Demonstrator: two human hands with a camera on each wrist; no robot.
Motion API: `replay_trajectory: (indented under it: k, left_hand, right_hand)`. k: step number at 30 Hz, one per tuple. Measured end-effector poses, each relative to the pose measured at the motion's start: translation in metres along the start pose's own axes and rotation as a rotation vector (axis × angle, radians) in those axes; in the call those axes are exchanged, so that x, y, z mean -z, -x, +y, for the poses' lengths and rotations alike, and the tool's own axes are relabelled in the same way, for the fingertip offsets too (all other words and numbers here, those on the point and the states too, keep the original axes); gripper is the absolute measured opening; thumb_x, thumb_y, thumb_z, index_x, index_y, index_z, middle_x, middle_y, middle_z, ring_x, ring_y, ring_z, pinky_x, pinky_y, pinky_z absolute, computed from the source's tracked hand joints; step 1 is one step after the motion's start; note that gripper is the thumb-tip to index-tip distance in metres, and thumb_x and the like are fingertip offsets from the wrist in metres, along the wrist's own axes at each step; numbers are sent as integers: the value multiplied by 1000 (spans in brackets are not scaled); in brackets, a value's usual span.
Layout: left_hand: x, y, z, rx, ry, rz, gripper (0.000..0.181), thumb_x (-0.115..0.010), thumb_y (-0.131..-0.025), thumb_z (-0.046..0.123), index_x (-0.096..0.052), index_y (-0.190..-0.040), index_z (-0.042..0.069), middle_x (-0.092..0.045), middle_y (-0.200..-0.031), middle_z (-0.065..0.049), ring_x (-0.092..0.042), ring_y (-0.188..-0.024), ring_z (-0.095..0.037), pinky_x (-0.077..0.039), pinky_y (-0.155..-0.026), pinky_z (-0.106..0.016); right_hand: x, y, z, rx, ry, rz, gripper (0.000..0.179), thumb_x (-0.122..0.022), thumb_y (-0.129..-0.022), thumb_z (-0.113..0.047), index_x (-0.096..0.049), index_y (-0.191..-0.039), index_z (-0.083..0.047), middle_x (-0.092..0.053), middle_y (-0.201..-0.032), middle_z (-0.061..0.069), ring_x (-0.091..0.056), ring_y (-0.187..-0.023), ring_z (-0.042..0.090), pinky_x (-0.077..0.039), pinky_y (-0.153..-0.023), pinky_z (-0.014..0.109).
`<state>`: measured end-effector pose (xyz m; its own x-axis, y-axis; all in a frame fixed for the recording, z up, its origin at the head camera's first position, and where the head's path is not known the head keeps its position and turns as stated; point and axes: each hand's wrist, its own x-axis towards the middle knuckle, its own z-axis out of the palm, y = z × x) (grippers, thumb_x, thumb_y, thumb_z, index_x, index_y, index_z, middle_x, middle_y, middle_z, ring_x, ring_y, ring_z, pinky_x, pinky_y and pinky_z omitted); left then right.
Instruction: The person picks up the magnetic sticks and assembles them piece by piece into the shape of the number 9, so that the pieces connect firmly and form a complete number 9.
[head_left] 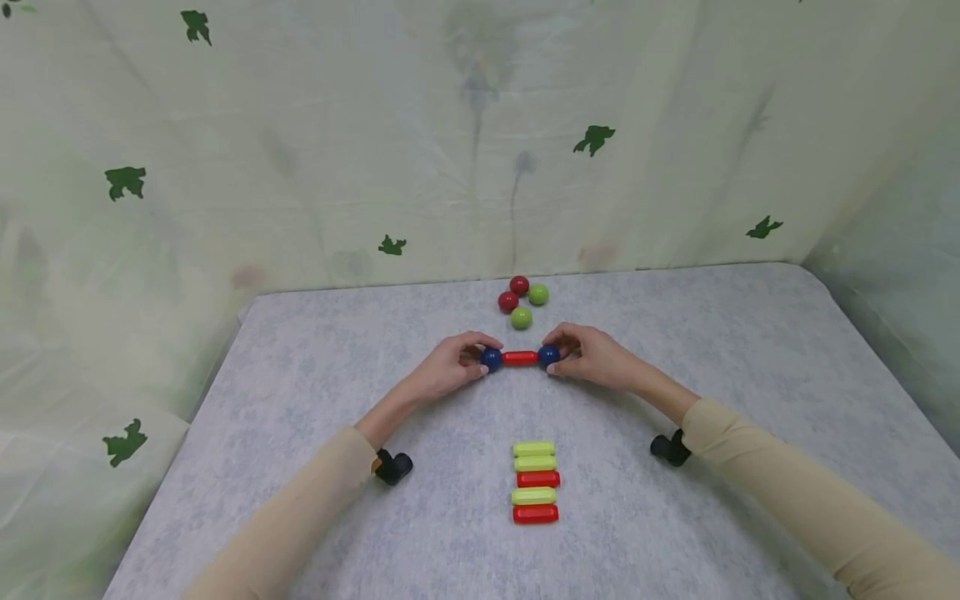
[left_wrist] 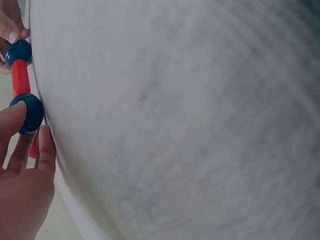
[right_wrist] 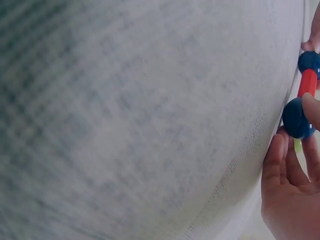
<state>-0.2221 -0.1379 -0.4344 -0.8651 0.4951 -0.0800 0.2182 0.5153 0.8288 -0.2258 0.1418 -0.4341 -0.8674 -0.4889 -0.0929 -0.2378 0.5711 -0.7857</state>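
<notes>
A red rod (head_left: 520,358) joins two dark blue balls into a short bar near the middle of the table. My left hand (head_left: 452,364) pinches the left blue ball (head_left: 491,359) between thumb and fingers. On the other end, my right hand (head_left: 592,357) grips the right blue ball (head_left: 549,356) the same way. In the left wrist view, the thumb lies across the near blue ball (left_wrist: 33,114), with the red rod (left_wrist: 20,77) running on to the far ball. The right wrist view shows the near blue ball (right_wrist: 296,119) held by thumb and fingertips.
Behind the bar sit two red balls (head_left: 508,302) and two green balls (head_left: 521,317). Nearer the front, several yellow-green rods (head_left: 535,463) and red rods (head_left: 536,514) lie in a stacked column on the grey table (head_left: 315,350). A draped cloth (head_left: 450,150) hangs behind the table.
</notes>
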Motion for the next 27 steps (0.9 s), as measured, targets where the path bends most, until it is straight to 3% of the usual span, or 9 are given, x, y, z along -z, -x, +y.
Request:
replay_trajectory:
  k: [5,11,15,19,23,27]
  left_hand:
    - [2,2,2,-10,10,12,49,-67,-89,-2,-56,-135,10,-55,-137,-5,-54,-113,-23,-47,-94,-40]
    - [0,13,5,14,-65,136,46,-72,-88,8,-60,-132,15,-55,-132,1,-51,-115,-22,-46,-91,-40]
    - [-5,22,11,-41,-76,241,37,-72,-88,8,-63,-124,12,-59,-124,0,-53,-111,-23,-47,-86,-38]
    - [-13,34,19,-120,-80,303,31,-71,-89,6,-64,-119,8,-63,-117,-5,-54,-108,-27,-48,-83,-39]
    - [-24,47,28,-166,-113,304,29,-71,-90,7,-64,-118,7,-63,-115,-5,-55,-109,-28,-47,-84,-40]
    - [-38,57,37,-179,-112,242,29,-72,-90,8,-64,-117,7,-63,-115,-3,-56,-109,-26,-49,-86,-41]
  right_hand:
    - [0,0,-1,-5,-5,6,35,-75,-88,-15,-61,-120,-11,-61,-107,5,-55,-95,22,-48,-82,35]
    - [0,1,-2,-4,-2,14,35,-75,-88,-15,-61,-120,-11,-61,-107,5,-55,-95,22,-47,-82,35]
    - [0,1,-1,-11,0,19,35,-75,-88,-15,-61,-120,-11,-61,-106,5,-54,-95,22,-47,-81,35]
    - [-1,1,-1,-19,-10,23,35,-75,-88,-14,-61,-120,-12,-61,-106,5,-54,-95,23,-48,-80,34]
    - [-2,2,-1,-14,-20,11,35,-75,-88,-14,-60,-120,-12,-61,-107,5,-54,-96,23,-48,-82,34]
    - [-2,2,0,6,-23,13,35,-75,-88,-13,-60,-120,-12,-61,-108,5,-55,-97,23,-48,-84,35]
